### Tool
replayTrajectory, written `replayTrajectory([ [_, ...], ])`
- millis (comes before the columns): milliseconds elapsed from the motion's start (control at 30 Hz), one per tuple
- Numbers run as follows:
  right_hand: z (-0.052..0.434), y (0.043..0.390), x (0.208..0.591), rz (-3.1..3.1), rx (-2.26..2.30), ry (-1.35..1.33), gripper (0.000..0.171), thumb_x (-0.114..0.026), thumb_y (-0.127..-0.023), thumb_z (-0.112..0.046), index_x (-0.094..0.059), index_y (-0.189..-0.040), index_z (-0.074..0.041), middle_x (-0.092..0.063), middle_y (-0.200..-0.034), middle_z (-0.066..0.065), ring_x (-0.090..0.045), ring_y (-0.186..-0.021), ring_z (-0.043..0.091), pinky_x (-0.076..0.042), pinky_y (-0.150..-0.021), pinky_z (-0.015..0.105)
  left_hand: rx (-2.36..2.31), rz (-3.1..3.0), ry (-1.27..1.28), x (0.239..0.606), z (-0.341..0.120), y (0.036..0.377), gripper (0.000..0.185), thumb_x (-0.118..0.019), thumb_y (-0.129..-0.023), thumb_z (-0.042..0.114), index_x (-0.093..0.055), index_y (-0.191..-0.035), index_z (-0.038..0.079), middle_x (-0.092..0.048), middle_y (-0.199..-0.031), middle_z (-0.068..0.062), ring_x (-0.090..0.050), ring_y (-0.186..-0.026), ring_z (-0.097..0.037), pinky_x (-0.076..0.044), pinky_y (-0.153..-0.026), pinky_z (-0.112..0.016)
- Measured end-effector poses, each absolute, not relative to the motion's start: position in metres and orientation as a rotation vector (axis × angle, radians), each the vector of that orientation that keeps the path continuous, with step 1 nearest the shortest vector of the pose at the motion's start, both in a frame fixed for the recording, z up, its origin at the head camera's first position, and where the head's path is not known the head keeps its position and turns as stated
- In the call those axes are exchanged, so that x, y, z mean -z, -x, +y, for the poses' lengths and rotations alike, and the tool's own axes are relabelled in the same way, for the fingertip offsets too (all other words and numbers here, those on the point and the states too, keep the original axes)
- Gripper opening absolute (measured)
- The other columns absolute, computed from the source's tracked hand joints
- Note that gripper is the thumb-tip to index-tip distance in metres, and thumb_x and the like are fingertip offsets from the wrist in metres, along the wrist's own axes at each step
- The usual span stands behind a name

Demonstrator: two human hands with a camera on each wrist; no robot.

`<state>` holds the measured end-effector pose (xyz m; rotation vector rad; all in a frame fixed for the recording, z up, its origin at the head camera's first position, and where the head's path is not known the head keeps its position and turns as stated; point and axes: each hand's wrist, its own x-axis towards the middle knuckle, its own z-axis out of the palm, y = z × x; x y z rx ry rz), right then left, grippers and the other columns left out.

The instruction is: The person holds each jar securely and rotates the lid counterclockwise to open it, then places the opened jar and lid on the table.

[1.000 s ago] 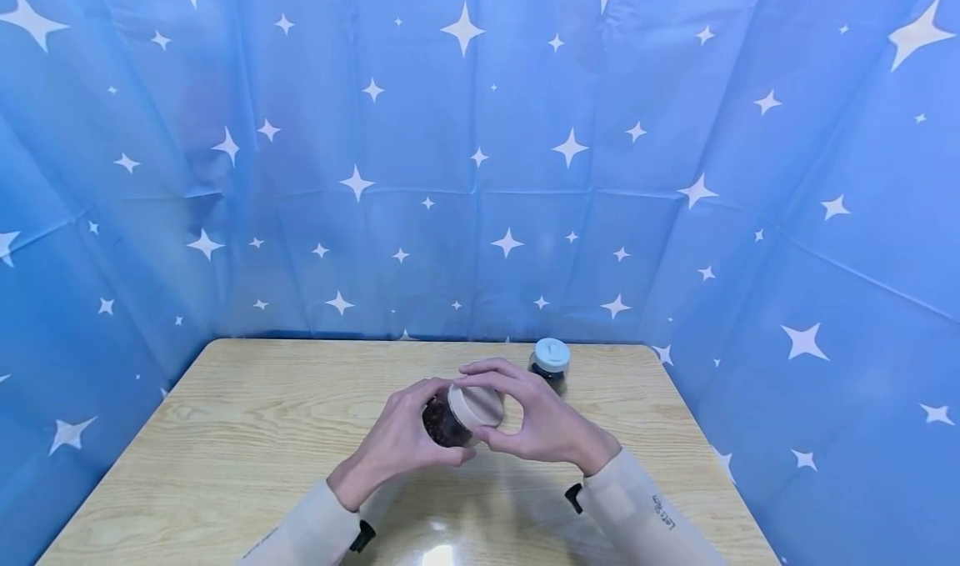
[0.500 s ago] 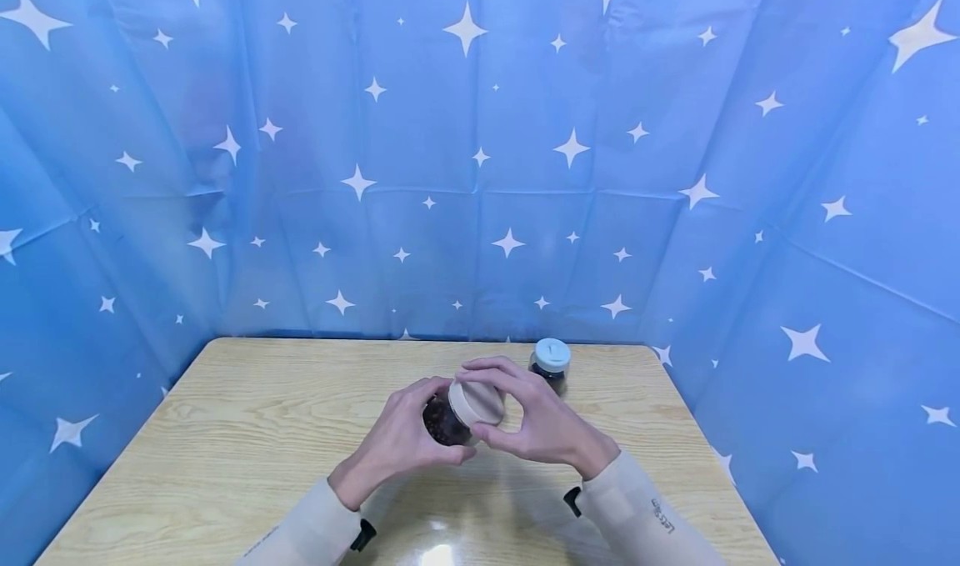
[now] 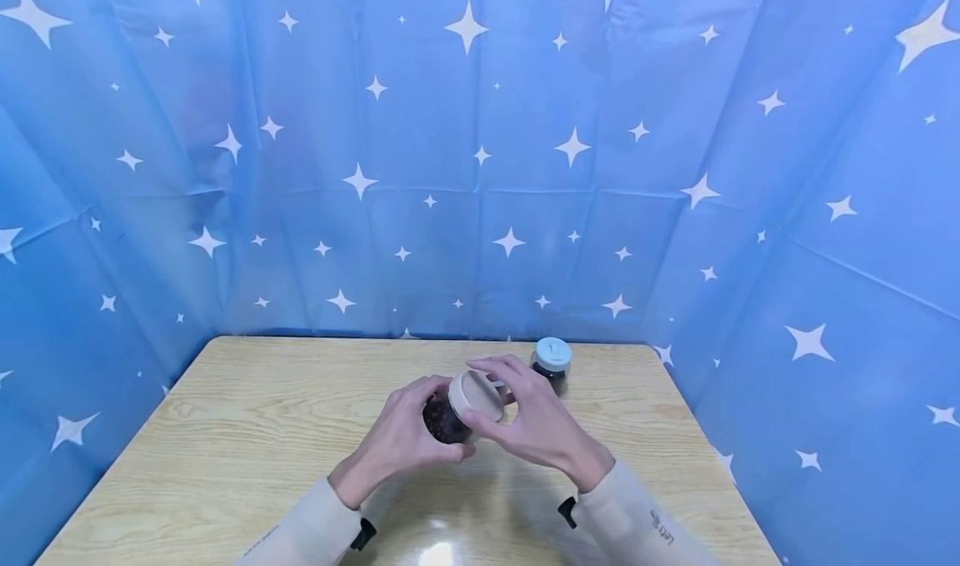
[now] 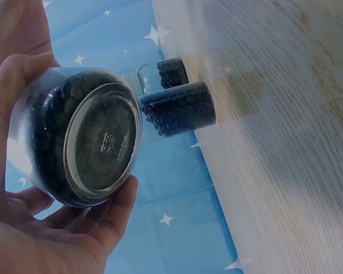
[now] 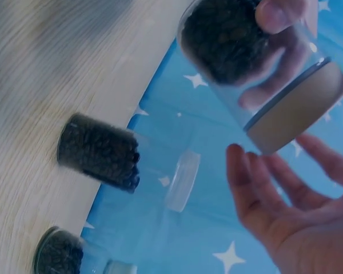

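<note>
Now, left fingers (image 4: 122,206) curled round clear cylindrical jar (image 4: 97,140), right fingers (image 5: 240,180) spread by lid (image 5: 300,108)

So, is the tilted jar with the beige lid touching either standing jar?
Apart: the right wrist view shows starry curtain between the tilted jar and the upper standing jar; the lower standing jar sits farther off.

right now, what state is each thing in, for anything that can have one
held jar: tilted, partly filled with dark pieces
beige lid: on the held jar
left hand: gripping the held jar
right hand: spread around the beige lid, firm contact unclear
blue-lidded jar: upright on the table, lid on, partly filled
other standing jar: upright on the table, lid on, partly filled
starry curtain: hanging, creased
</note>
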<state>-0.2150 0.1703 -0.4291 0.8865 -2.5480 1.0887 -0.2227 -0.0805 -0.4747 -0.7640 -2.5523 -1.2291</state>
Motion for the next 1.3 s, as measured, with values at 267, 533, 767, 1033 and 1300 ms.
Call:
replayTrajectory([
  [267,0.1637,0.2107,0.4234,-2.597,-1.036,-0.741,0.065,-0.087,-0.102,-0.05,-0.071,-0.158,-0.021,-0.075,-0.15,0.001,-0.075,-0.117,0.018,-0.068,-0.089,0.037,1.196,-2.552,0.766,0.4695,-0.0788,0.2262,0.079,-0.108,-0.072,0.04,-0.075,-0.141,0.021,-0.082,-0.126,0.009,-0.074,-0.107,-0.009,-0.063,-0.093,-0.03],
  [533,0.1615,0.212,0.4221,-2.601,-1.032,-0.718,0.064,-0.089,-0.102,-0.05,-0.072,-0.157,-0.02,-0.076,-0.149,0.002,-0.075,-0.115,0.018,-0.065,-0.086,0.029,1.172,-2.542,0.781,0.4674,-0.0779,0.2289,0.077,-0.107,-0.072,0.042,-0.075,-0.14,0.022,-0.081,-0.123,0.01,-0.073,-0.105,-0.009,-0.064,-0.09,-0.029],
  [767,0.1614,0.2135,0.4224,-2.601,-1.04,-0.725,0.064,-0.09,-0.102,-0.049,-0.073,-0.156,-0.021,-0.078,-0.147,0.003,-0.076,-0.115,0.019,-0.064,-0.087,0.029,1.191,-2.545,0.782,0.4686,-0.0778,0.2288,0.079,-0.108,-0.074,0.043,-0.074,-0.142,0.022,-0.081,-0.125,0.009,-0.073,-0.108,-0.009,-0.064,-0.092,-0.03],
  [1033,0.1621,0.2121,0.4259,-2.612,-1.047,-0.734,0.062,-0.09,-0.101,-0.046,-0.073,-0.155,-0.02,-0.077,-0.148,0.002,-0.076,-0.117,0.02,-0.068,-0.088,0.034,1.202,-2.544,0.788,0.4729,-0.0779,0.2265,0.079,-0.108,-0.075,0.044,-0.075,-0.142,0.022,-0.081,-0.126,0.008,-0.074,-0.109,-0.009,-0.064,-0.094,-0.031],
  [1300,0.1618,0.2113,0.4263,-2.602,-1.052,-0.742,0.063,-0.091,-0.101,-0.045,-0.073,-0.156,-0.02,-0.077,-0.148,0.003,-0.077,-0.118,0.02,-0.066,-0.087,0.029,1.208,-2.548,0.782,0.4734,-0.0787,0.2253,0.08,-0.108,-0.075,0.044,-0.075,-0.144,0.022,-0.081,-0.128,0.008,-0.074,-0.11,-0.01,-0.065,-0.095,-0.031],
])
